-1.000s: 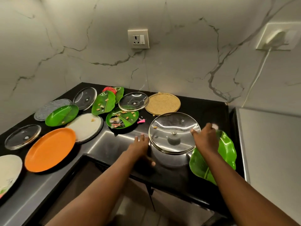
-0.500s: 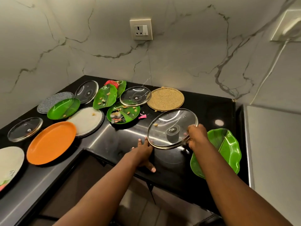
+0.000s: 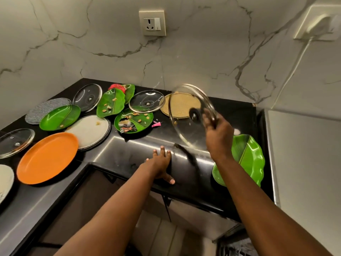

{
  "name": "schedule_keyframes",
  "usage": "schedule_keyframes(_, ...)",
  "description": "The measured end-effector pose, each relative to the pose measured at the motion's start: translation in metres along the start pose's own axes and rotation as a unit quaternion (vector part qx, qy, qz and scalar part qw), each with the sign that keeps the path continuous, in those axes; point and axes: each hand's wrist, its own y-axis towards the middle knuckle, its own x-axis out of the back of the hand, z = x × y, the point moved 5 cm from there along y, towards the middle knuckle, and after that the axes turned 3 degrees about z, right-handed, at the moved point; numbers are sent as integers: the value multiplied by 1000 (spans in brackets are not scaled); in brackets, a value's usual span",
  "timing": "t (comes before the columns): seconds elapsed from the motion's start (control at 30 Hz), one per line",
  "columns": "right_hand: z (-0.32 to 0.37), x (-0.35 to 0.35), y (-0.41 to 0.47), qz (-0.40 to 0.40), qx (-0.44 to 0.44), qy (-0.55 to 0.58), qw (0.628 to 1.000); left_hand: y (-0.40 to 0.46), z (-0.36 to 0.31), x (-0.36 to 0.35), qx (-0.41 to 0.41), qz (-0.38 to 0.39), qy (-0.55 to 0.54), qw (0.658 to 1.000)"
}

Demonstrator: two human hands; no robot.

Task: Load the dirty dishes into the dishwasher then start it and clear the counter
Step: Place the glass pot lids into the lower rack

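The glass lid [image 3: 191, 115] has risen off the counter [image 3: 129, 156], now tilted steeply, pinched at its rim by the right hand [image 3: 218, 136]. The left hand [image 3: 160, 163] lies flat, fingers spread. A round green plate [image 3: 133, 120] holds crumbs and a wrapper.

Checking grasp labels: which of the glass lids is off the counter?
The large glass lid gripped by the right hand, tilted up above the counter. The other three glass lids lie flat.

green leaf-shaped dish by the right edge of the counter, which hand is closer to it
Right. The right hand is raised beside the green leaf-shaped dish, gripping a glass lid, its wrist overlapping the dish's left rim. The left hand rests flat on the counter, farther left.
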Motion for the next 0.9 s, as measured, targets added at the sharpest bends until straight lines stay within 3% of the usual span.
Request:
schedule_keyframes(0.1, 62, 6, -2, 41, 226, -72, 971, -5, 3, -1, -13, -29, -8, 999)
schedule_keyframes(0.23, 93, 10, -4, 37, 340, -142, 929, -11, 4, -3, -26, -45, -18, 998)
schedule_keyframes(0.5, 88, 60, -79, -203, 156, -71, 964, -14, 2, -7, -26, -85, 22, 996)
schedule_keyframes(0.57, 74, 72, -120, -227, 103, -75, 966, -30, -5, -13, -38, -143, 58, 987)
schedule_keyframes(0.7, 62, 92, -213, -251, 30, -103, 962, -80, -32, -47, -116, -317, 77, 938)
schedule_keyframes(0.8, 61, 106, -286, -264, -8, -120, 957, -114, -47, -91, -180, -353, 73, 915)
schedule_keyframes(0.9, 52, 123, -353, -267, -71, -143, 950, -137, -57, -135, -204, -317, 62, 924)
